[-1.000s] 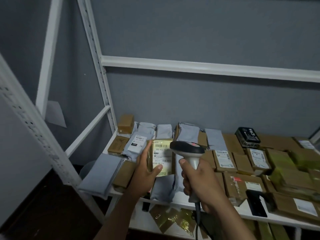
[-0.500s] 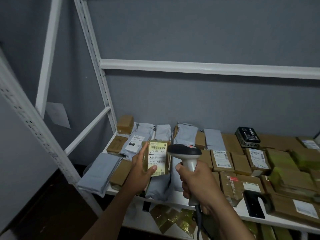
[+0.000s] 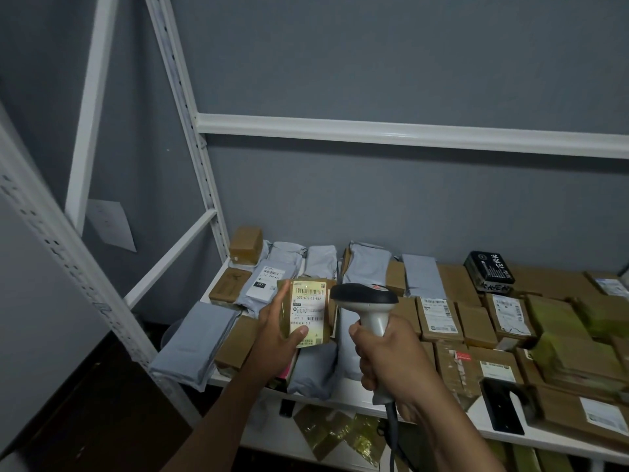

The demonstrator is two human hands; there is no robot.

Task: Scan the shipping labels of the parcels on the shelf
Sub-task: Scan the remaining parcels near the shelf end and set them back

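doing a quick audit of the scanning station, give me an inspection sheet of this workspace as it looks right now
surface: white shelf, nearly covered with parcels.
job's things: small parcel held up, label facing the camera; barcode scanner beside it, head toward the label.
clutter: grey mailer bags, brown boxes, a black box at the back, a black flat item at the front edge.
grippers: left hand grips the parcel; right hand grips the scanner handle.
cables: scanner cord hangs below the handle.
surroundings: grey wall, white rack uprights, yellowish wrapped items on the lower level.
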